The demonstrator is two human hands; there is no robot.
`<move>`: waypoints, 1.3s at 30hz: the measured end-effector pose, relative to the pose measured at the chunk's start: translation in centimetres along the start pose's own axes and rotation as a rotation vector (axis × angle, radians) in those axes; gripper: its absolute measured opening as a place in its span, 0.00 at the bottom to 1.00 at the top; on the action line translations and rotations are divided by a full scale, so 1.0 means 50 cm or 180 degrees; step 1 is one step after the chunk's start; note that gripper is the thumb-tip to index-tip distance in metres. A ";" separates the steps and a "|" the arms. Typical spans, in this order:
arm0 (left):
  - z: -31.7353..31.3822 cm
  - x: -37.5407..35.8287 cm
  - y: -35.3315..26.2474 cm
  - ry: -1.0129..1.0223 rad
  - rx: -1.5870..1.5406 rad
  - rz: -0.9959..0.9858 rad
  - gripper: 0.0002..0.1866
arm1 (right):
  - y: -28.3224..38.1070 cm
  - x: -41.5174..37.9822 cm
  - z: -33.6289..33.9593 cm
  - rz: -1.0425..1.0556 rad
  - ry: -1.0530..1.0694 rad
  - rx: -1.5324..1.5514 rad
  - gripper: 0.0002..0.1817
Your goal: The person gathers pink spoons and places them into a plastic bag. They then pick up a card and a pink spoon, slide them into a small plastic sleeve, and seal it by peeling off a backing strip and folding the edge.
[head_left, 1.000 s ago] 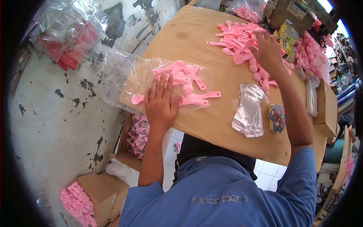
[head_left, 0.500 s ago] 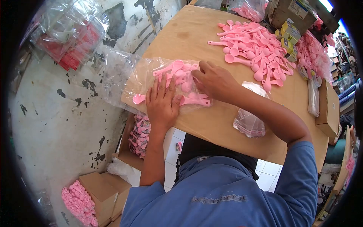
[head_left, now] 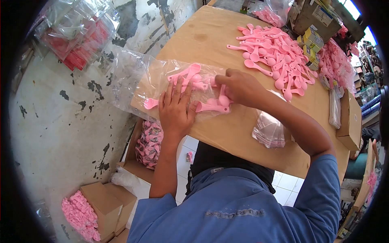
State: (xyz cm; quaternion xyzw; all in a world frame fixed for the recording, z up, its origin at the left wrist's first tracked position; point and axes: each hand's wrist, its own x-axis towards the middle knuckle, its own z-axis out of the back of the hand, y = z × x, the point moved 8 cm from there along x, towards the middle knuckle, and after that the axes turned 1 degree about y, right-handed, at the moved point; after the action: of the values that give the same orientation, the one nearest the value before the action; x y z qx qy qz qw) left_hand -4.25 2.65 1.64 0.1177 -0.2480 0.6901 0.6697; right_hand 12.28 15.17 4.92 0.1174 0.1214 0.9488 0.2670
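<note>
— Pressing my left hand (head_left: 175, 110) flat, fingers spread, on the clear plastic bag (head_left: 162, 83) at the near left corner of the cardboard tabletop (head_left: 202, 38). My right hand (head_left: 240, 87) curls over the bag's mouth, fingertips closed on what looks like a pink spoon (head_left: 212, 107) going in.

— How does it all handle?

— The spoons seem light, stiff plastic, probably slick against each other; the long handle is the place to pinch one. The bag is thin, soft film that I judge would slide and crumple, so a flat palm suits it better than a grip.

— Where's the rest?

— The loose heap of spoons (head_left: 275, 50) lies toward the far right edge, and a stack of empty sleeves (head_left: 269, 129) sits near the front edge, under my right forearm.

— Anything unclear?

— My fingers hide exactly how many spoons I'm pinching. The bag's left end hangs off the tabletop's edge, and the boxes (head_left: 350, 117) at the right are cut off.
</note>
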 end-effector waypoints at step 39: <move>0.007 -0.008 0.014 -0.0088 -0.0584 0.0146 0.40 | -0.007 -0.082 -0.009 0.0220 0.0732 0.0420 0.09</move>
State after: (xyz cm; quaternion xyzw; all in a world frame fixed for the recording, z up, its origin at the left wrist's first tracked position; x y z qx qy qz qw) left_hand -4.98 2.13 1.59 0.0597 -0.3220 0.6779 0.6582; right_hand 15.72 13.16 3.75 0.0292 0.2093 0.9546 0.2102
